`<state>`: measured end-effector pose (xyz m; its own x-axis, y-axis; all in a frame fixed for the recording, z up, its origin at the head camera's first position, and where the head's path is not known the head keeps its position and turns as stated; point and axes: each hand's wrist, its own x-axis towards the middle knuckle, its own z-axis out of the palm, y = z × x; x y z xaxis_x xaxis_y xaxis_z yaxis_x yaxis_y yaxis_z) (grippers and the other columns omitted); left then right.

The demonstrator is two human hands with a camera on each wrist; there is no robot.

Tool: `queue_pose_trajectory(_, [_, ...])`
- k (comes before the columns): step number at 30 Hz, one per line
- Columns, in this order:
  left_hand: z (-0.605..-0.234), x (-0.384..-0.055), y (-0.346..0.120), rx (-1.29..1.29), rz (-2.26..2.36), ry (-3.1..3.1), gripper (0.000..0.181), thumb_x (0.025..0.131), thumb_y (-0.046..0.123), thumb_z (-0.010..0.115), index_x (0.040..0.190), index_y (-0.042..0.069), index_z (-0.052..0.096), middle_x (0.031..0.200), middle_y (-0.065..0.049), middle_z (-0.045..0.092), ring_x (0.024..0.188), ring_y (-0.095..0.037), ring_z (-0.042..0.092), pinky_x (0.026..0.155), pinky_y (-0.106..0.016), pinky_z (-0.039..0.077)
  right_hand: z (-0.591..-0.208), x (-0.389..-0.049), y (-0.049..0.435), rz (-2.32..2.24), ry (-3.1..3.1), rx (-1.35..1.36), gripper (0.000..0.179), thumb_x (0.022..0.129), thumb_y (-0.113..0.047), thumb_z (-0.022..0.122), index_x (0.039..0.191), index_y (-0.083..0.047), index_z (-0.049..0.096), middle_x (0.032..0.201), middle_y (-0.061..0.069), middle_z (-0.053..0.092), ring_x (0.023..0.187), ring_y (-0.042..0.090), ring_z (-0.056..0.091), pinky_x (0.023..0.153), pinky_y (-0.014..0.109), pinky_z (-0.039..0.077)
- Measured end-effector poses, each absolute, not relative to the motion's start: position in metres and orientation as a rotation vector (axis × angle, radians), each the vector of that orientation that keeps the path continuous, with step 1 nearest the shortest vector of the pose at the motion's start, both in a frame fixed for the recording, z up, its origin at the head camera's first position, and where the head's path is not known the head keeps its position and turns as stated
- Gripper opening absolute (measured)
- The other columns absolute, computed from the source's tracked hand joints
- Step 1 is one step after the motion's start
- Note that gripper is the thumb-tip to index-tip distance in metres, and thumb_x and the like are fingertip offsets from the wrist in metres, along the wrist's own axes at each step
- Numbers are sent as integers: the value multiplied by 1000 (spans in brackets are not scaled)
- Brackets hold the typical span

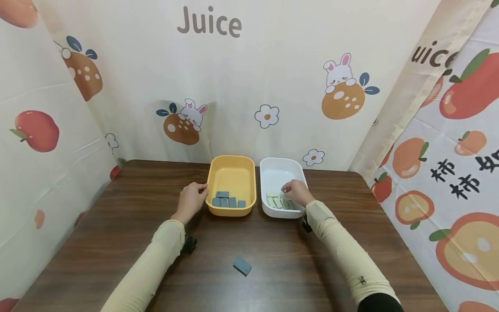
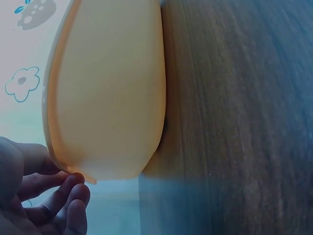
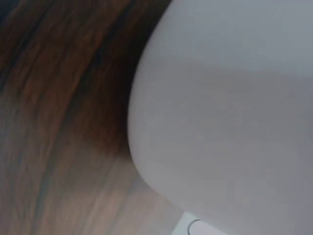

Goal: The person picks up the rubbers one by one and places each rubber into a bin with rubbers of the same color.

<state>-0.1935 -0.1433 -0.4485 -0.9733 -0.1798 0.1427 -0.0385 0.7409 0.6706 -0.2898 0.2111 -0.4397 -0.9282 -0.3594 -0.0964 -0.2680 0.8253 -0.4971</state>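
At the left rim of the yellow bin (image 1: pixel 231 171), my left hand (image 1: pixel 191 200) pinches the edge between thumb and fingers; the left wrist view shows this grip on the rim (image 2: pixel 80 175). Several blue-grey blocks (image 1: pixel 222 194) lie in the near part of that bin. My right hand (image 1: pixel 298 193) reaches over the right wall of the white bin (image 1: pixel 282 165), its fingertips together at a pale green block. More pale green blocks (image 1: pixel 273 200) lie on the bin's floor around it, partly covered by the hand. In the right wrist view only the bin's outer wall (image 3: pixel 220 122) shows.
A single blue-grey block (image 1: pixel 242 266) lies on the brown wooden table (image 1: pixel 206 277), nearer to me than the bins. The two bins stand side by side near the back edge. Printed curtains (image 1: pixel 241 78) hang behind the table and at both sides.
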Motion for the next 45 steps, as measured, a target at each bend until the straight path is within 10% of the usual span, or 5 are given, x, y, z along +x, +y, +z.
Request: queue_pose_trajectory(45, [-448, -189, -143, 165, -1057, -2739, 34, 95, 19, 60, 124, 3, 66, 117, -19, 67, 93, -29, 62, 79, -43, 51, -418, -269, 226, -899, 2933, -468, 26, 96, -16, 57, 109, 2, 71, 109, 18, 71, 101, 31, 65, 90, 46, 51])
